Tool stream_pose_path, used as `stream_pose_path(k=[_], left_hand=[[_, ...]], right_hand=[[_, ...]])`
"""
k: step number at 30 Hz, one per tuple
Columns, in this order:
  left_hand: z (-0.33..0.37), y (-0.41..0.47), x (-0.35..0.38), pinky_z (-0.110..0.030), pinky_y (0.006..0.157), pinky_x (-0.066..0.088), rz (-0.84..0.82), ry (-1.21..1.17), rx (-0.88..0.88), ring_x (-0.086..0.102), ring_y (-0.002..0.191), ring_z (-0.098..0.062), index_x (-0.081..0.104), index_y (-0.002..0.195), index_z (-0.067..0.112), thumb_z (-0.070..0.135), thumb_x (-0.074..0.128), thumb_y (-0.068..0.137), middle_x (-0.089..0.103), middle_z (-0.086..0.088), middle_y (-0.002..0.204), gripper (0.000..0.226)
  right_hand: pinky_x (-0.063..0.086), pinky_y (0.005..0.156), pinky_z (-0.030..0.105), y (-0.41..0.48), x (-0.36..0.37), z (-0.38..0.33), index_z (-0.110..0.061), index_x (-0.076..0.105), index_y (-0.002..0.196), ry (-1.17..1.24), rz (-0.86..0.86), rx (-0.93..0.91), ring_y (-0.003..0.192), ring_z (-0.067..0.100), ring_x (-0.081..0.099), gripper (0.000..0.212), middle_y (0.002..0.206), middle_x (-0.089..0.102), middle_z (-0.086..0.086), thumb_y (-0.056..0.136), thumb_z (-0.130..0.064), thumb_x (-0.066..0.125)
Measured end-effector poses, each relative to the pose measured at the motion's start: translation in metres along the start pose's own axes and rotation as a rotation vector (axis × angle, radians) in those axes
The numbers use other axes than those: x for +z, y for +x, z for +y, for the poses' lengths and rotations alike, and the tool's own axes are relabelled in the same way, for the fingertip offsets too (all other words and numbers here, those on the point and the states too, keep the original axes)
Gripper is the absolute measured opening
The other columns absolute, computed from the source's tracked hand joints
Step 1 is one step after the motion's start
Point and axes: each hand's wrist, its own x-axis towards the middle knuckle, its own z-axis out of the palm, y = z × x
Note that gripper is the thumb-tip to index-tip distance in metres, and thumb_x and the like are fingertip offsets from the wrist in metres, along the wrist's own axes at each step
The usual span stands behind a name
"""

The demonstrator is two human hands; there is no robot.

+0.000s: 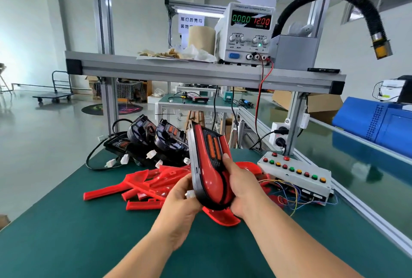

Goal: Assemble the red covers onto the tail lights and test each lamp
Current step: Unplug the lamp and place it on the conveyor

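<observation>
- Tail light (214, 147), cover (211, 182) on, held upright over mid bench (89, 233).
- Left hand (181, 197) fingers (185, 182) curled round left edge; right hand (242, 186) grips right side (thumb on front).
- Spare covers (142, 185) piled beneath, left.

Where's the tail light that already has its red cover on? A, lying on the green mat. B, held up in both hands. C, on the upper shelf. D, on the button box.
B: the left hand and right hand grip the covered tail light above the loose red covers.
</observation>
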Motion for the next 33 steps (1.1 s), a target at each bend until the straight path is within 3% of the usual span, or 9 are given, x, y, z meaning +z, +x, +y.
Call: stream_pose_path(k=[4, 8, 11, 16, 20, 25, 28, 31, 33], left_hand=[[0.019, -0.004, -0.014, -0.035, 0.081, 0.053, -0.229, -0.177, -0.192, 0.060, 0.085, -0.027, 0.070, 0.110, 0.005, 0.008, 0.067, 0.055, 0.065, -0.018, 0.102, 0.056], [0.025, 0.001, 0.002, -0.040, 0.059, 0.049, 0.050, 0.115, -0.231, 0.056, 0.069, -0.036, 0.062, 0.115, 0.004, 0.049, 0.080, 0.067, 0.068, -0.023, 0.093, 0.067], [0.031, 0.003, 0.011, -0.067, 0.084, 0.044, 0.158, 0.087, -0.191, 0.057, 0.088, -0.061, 0.060, 0.113, 0.005, 0.039, 0.080, 0.064, 0.070, -0.027, 0.099, 0.062], [0.045, 0.010, 0.000, -0.037, 0.059, 0.057, 0.174, 0.038, -0.223, 0.072, 0.072, -0.034, 0.069, 0.105, 0.005, 0.027, 0.075, 0.060, 0.074, -0.020, 0.093, 0.050], [0.064, 0.016, -0.013, -0.036, 0.057, 0.059, 0.076, -0.079, -0.239, 0.073, 0.070, -0.028, 0.080, 0.082, 0.012, 0.027, 0.070, 0.062, 0.075, -0.016, 0.091, 0.027], [0.084, 0.015, -0.009, -0.038, 0.060, 0.059, -0.079, -0.188, -0.201, 0.073, 0.070, -0.029, 0.078, 0.088, 0.007, 0.027, 0.089, 0.043, 0.074, -0.016, 0.087, 0.051], [0.091, 0.014, -0.002, -0.037, 0.059, 0.058, -0.161, -0.277, -0.156, 0.073, 0.068, -0.028, 0.076, 0.090, 0.005, 0.026, 0.091, 0.041, 0.074, -0.016, 0.082, 0.055], [0.095, 0.013, 0.002, -0.035, 0.061, 0.059, -0.214, -0.335, -0.119, 0.073, 0.069, -0.024, 0.078, 0.083, 0.008, 0.028, 0.094, 0.035, 0.075, -0.011, 0.079, 0.055], [0.095, 0.012, 0.003, -0.034, 0.061, 0.058, -0.205, -0.343, -0.096, 0.073, 0.068, -0.023, 0.079, 0.081, 0.010, 0.030, 0.087, 0.048, 0.075, -0.009, 0.078, 0.039]], right_hand=[[0.054, 0.093, 0.049, -0.002, 0.002, 0.003, -0.008, 0.067, 0.111, -0.181, 0.092, -0.051, 0.093, 0.034, 0.070, 0.052, 0.103, 0.073, 0.013, 0.089, -0.055, 0.061], [0.044, 0.104, 0.046, -0.010, 0.005, 0.007, -0.008, 0.053, 0.135, -0.347, 0.165, -0.113, 0.121, 0.032, 0.056, 0.075, 0.133, 0.059, 0.011, 0.087, -0.066, 0.054], [0.042, 0.105, 0.046, -0.018, 0.008, 0.005, -0.011, 0.049, 0.139, -0.422, 0.171, -0.133, 0.125, 0.031, 0.052, 0.081, 0.138, 0.055, 0.008, 0.085, -0.072, 0.049], [0.043, 0.098, 0.038, -0.022, 0.001, -0.010, -0.017, 0.066, 0.117, -0.376, 0.020, -0.155, 0.103, 0.019, 0.061, 0.080, 0.114, 0.068, 0.000, 0.084, -0.081, 0.031], [0.035, 0.102, 0.036, -0.007, -0.019, -0.026, -0.032, 0.044, 0.140, -0.437, 0.101, -0.451, 0.120, 0.013, 0.045, 0.045, 0.146, 0.044, 0.002, 0.097, -0.037, 0.054], [0.019, 0.118, 0.041, 0.016, -0.033, -0.029, -0.041, 0.016, 0.152, -0.872, -0.046, -0.586, 0.146, 0.011, 0.013, 0.093, 0.159, 0.014, -0.012, 0.079, -0.015, 0.067], [0.025, 0.115, 0.037, 0.026, -0.031, -0.020, -0.037, 0.028, 0.148, -0.939, -0.039, -0.583, 0.143, 0.013, 0.023, 0.074, 0.154, 0.027, -0.009, 0.086, -0.032, 0.068], [0.034, 0.097, 0.023, 0.025, -0.029, -0.015, -0.046, 0.054, 0.105, -0.759, -0.012, -0.586, 0.131, 0.013, 0.041, 0.010, 0.130, 0.049, -0.015, 0.098, -0.039, 0.053], [0.034, 0.102, 0.029, 0.021, -0.027, -0.015, -0.043, 0.057, 0.090, -0.565, -0.031, -0.525, 0.125, 0.014, 0.047, 0.015, 0.128, 0.057, -0.010, 0.100, -0.043, 0.046]])
